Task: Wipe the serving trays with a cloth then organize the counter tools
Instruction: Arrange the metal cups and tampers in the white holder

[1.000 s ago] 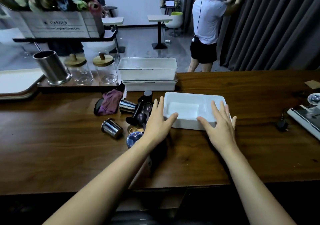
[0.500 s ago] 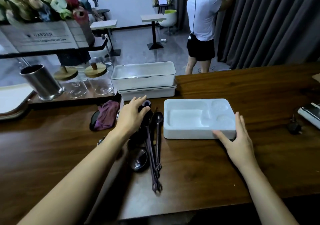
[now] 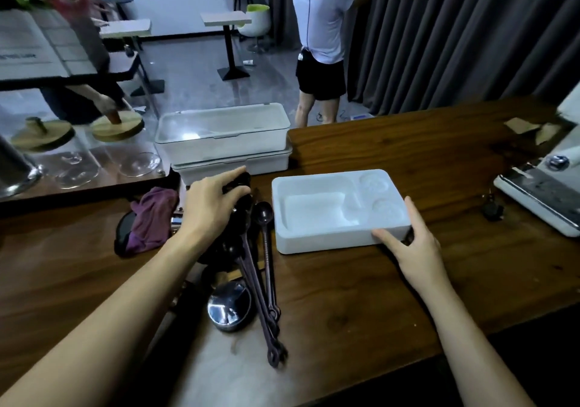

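Matt white foam tray (image 3: pixel 317 243) on glossy wooden counter (image 3: pixel 392 296).

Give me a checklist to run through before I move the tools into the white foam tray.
1. White moulded foam tray steadied: ok, right hand touches its near right corner.
2. Left hand has a tool: ok, its fingers curl round a black round tool.
3. Path to the tray free: not ok, long dark measuring spoons lie between the left hand and the tray.
4. Crumpled purple cloth close by: ok, it lies just left of the left hand.
5. Tray already wiped: cannot tell.
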The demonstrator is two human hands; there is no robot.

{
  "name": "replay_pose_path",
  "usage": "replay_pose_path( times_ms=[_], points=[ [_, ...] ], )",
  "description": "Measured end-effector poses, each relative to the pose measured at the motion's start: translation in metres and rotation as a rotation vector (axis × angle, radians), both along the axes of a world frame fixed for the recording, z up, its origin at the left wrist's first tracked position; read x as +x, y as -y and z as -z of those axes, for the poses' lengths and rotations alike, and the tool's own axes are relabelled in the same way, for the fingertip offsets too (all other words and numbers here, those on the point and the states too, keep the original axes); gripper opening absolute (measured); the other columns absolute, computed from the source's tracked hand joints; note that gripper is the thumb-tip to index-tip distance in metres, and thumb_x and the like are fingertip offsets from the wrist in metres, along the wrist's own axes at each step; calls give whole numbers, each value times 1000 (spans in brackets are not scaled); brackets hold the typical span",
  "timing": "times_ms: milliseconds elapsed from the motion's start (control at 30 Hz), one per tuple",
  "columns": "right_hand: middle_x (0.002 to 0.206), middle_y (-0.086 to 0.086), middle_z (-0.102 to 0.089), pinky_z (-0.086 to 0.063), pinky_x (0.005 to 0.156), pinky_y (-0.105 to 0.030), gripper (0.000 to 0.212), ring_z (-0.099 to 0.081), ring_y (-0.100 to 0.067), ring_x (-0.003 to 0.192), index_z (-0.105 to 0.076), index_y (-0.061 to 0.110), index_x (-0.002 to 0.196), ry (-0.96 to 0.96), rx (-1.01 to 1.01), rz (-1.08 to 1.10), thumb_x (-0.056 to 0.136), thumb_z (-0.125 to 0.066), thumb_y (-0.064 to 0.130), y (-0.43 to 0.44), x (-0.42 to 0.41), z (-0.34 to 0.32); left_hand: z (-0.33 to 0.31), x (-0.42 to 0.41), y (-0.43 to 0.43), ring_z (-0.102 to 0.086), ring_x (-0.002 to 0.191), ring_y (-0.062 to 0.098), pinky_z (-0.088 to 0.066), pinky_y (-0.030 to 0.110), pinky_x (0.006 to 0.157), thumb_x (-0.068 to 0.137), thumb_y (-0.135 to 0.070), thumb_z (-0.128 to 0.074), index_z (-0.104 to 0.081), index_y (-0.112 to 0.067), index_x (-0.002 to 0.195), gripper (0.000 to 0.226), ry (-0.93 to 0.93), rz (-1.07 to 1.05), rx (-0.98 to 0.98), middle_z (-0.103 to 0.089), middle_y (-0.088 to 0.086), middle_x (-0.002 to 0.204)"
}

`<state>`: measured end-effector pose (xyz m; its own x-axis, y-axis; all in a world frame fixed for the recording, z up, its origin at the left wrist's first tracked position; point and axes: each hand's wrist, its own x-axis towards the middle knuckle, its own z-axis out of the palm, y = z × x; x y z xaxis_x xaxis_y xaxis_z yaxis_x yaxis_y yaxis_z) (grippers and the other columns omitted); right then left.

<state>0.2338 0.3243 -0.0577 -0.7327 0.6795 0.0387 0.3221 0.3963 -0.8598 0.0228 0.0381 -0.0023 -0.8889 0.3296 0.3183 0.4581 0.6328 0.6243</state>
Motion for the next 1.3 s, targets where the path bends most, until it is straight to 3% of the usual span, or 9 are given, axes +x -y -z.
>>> replay_pose_path(
  times_ms=[167, 267, 433, 633, 800, 900, 1133, 1300],
  points=[
    [155, 5, -41, -40, 110, -39, 93, -39, -18, 141, -24, 32, 159, -30, -24, -8, 83, -77, 45, -2, -3, 3, -18, -4, -16, -68, 102, 9, -43, 18, 78, 91, -27, -75, -67, -26, 135, 45, -63, -23, 146, -77, 5, 115],
    [155, 7, -42, -42, 109, -37, 94, -41, -16, 140, -25, 33, 159, -37, -21, -14, 82, -77, 50, -5, -4, 8, -33, -5, -32, -71, 104, 10, -52, 24, 84, 91, -26, -75, -67, -24, 135, 45, -72, -2, 222, -75, -1, 115],
    [156, 8, -41, -41, 113, -41, 98, -39, -17, 141, -24, 35, 158, -38, -3, -26, 78, -77, 56, -8, -5, 10, -43, 8, -76, -67, 109, 0, -52, 16, 94, 92, -19, -75, -67, -20, 134, 43, -97, 126, 278, -68, -16, 116],
    [159, 8, -38, -39, 115, -40, 99, -36, -15, 143, -23, 34, 159, -53, 6, -48, 78, -76, 55, -9, -2, 7, -43, 28, -141, -70, 104, 2, -57, 15, 81, 93, -17, -73, -65, -21, 136, 45, 48, 263, 352, -75, -5, 115],
    [162, 8, -32, -38, 116, -38, 102, -31, -14, 146, -20, 31, 160, -52, 14, -59, 77, -71, 61, -7, -2, 6, -37, 36, -189, -68, 109, 0, -55, 15, 91, 92, -22, -75, -66, -28, 136, 45, 55, 302, 305, -75, -3, 119],
    [163, 10, -29, -35, 118, -33, 100, -29, -11, 148, -20, 32, 160, -50, 34, -50, 79, -73, 58, -8, -3, 9, -31, 37, -211, -68, 111, 3, -56, 30, 99, 91, -27, -75, -66, -32, 135, 45, 62, 318, 263, -75, -3, 121],
    [162, 11, -31, -28, 112, -18, 98, -28, -7, 147, -23, 30, 159, -63, 67, -40, 79, -75, 57, -9, -5, 14, -16, 33, -229, -68, 111, 4, -56, 35, 100, 91, -27, -76, -66, -32, 135, 46, 113, 342, 239, -75, -4, 119],
    [162, 12, -30, -31, 114, -23, 100, -28, -7, 147, -23, 30, 159, -68, 69, -42, 78, -73, 61, -8, -6, 15, -10, 31, -228, -69, 109, 5, -56, 36, 99, 90, -26, -76, -66, -33, 134, 46, 138, 341, 254, -76, -4, 118]
  ],
)
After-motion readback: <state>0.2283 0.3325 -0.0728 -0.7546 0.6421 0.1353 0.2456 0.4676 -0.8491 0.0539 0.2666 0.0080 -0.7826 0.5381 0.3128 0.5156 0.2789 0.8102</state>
